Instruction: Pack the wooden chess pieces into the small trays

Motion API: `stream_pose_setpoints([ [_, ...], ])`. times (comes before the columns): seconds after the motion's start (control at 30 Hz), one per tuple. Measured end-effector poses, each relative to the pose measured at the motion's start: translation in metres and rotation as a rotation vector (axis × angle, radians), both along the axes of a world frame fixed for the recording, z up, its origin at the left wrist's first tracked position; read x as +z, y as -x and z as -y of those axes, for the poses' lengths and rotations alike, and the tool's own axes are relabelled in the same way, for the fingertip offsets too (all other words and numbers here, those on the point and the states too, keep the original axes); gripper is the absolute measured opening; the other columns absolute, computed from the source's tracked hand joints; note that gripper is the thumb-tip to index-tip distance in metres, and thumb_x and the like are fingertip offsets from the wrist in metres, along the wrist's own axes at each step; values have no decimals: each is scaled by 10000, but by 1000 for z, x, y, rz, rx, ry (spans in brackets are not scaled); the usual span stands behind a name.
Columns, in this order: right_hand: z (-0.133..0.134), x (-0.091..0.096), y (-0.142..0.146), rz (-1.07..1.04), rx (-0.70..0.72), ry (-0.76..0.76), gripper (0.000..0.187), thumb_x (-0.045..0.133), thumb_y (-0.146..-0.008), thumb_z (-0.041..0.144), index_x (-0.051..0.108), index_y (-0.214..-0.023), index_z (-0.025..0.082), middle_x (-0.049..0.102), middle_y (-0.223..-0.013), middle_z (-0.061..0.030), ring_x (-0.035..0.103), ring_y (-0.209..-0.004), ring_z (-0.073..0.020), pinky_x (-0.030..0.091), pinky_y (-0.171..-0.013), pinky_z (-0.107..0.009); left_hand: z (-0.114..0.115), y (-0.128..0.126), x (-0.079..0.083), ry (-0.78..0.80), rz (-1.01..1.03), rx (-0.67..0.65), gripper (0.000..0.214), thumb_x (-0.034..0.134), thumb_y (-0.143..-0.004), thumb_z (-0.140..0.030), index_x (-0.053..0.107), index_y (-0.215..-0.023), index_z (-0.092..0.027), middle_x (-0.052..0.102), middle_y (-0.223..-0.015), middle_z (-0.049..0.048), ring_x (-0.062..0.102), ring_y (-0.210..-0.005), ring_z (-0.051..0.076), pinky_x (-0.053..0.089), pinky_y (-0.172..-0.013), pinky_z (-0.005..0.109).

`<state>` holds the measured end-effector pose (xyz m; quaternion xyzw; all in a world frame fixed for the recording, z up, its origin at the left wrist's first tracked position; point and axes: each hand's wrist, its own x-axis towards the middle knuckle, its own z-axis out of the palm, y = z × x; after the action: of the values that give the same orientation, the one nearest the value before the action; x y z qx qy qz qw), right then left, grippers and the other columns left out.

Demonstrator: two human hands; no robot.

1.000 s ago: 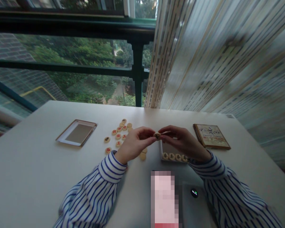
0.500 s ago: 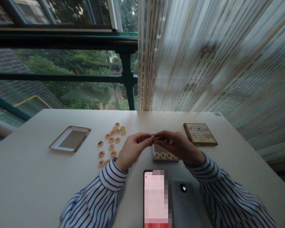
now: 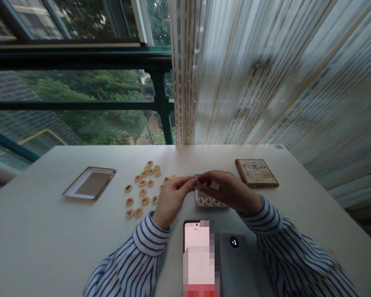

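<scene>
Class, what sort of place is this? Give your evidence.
Probably a room at home, perhaps an enclosed balcony: a white table stands by a window overlooking greenery, with a striped curtain alongside.

Phone (image 3: 190, 236): face up on the white table (image 3: 49, 243), its screen glowing pink.
Grey device (image 3: 238, 268): just right of the phone, small round display lit.
Curtain (image 3: 228, 74): sheer, striped, hanging beyond the table.
Railing (image 3: 80, 105): dark green, trees (image 3: 89, 88) and brickwork (image 3: 9, 88) behind.
</scene>
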<state>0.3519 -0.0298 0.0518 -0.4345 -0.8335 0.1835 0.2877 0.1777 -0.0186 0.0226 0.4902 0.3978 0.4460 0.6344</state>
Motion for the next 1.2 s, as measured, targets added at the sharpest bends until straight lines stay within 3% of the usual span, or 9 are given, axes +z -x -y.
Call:
stream_pose_setpoints([
  [0.17,-2,-3,2,42,-5,-34,190,526,-830,301,595,-955,176,641,-794,-36,578,-725,-122,442,-697,-264,2,3,-8,35,42,-11,289,633,-726,-319,669,-965,-161,690,-923,64,608,-861,150,456,-819,275],
  [0.43,-5,-9,4,74,62,-52,213,535,-827,276,584,-1016,191,648,-828,-35,572,-763,-132,429,-725,-265,4,3,-19,55,76,62,247,667,-693,-305,666,-881,-146,688,-850,55,612,-786,136,473,-765,270],
  [0.83,-10,-16,2,186,63,-45,200,532,-827,271,594,-1000,191,662,-835,-45,595,-757,-141,422,-707,-260,2,-1,-26,34,-44,75,278,644,-703,-321,662,-891,-117,688,-848,75,616,-782,157,482,-771,299],
  [1.0,-13,-19,0,195,60,-37,186,521,-830,272,606,-972,188,662,-812,-39,598,-734,-135,428,-696,-252,2,0,-27,-67,-159,56,271,581,-753,-318,651,-926,-122,685,-867,79,619,-805,170,482,-787,319],
  [1.2,-19,-25,-8,279,31,-4,201,517,-822,288,617,-965,189,668,-788,-41,604,-713,-139,426,-673,-249,6,5,-36,-304,-483,6,352,573,-736,-245,587,-1079,-170,630,-1049,90,592,-902,186,480,-803,346],
])
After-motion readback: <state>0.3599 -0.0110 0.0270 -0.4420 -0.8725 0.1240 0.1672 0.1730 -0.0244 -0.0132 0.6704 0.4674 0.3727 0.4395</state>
